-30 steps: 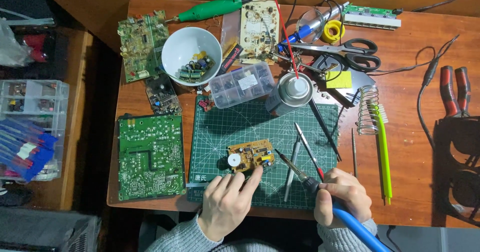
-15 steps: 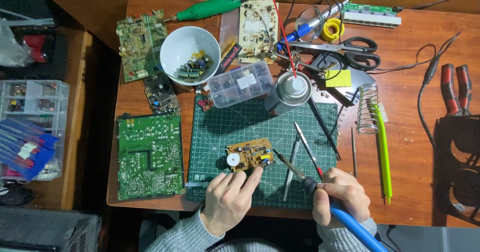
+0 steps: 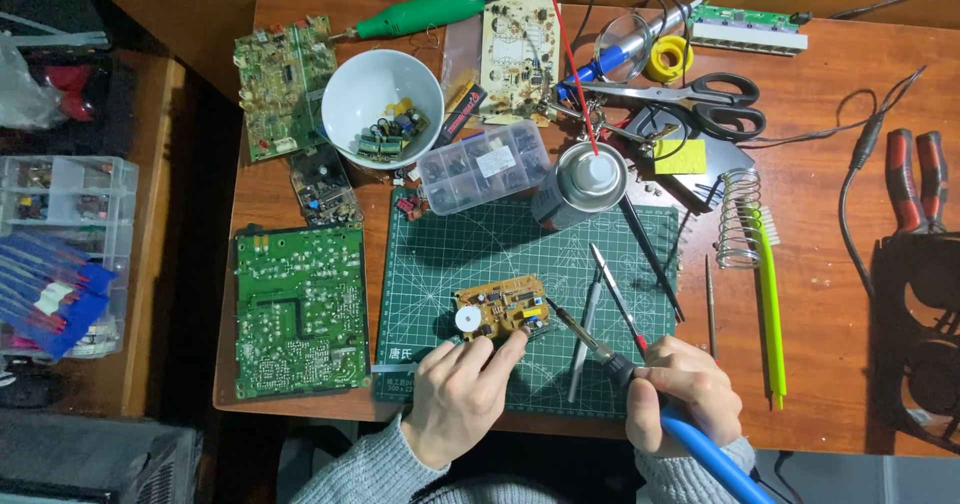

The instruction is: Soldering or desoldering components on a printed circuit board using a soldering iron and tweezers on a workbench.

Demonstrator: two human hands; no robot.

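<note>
While the left hand [image 3: 458,396] pinched the near edge of the small yellow circuit board [image 3: 502,307], fingers closed on it, the right hand [image 3: 682,396] was wrapped tight round the blue handle of the soldering iron [image 3: 600,356]. Board lay flat on the green cutting mat [image 3: 430,264], just beyond the left fingertips. Iron tip pointed up-left from the right fist and met the board's right edge; exact contact too small to tell.

Just beyond the right hand, touching or nearly so: tweezers [image 3: 585,329] and a red-handled probe [image 3: 618,299] lying on the mat. Black probe [image 3: 650,259] further out, angled across the mat's right side.

Left of the left hand, beside the mat: large green circuit board [image 3: 300,309], flat on the wooden table [image 3: 820,294]. Far beyond both hands: white bowl [image 3: 382,109] with small components inside, clear compartment box [image 3: 485,167] at the mat's far edge, metal can [image 3: 585,182] with a red straw just right of it. Scissors [image 3: 690,99] further back still, green rotary tool [image 3: 420,14] at the far table edge.

Right of the right hand, well apart: wire coil stand [image 3: 738,219], lime green stick [image 3: 770,294], red-handled pliers [image 3: 915,179] at far right.
</note>
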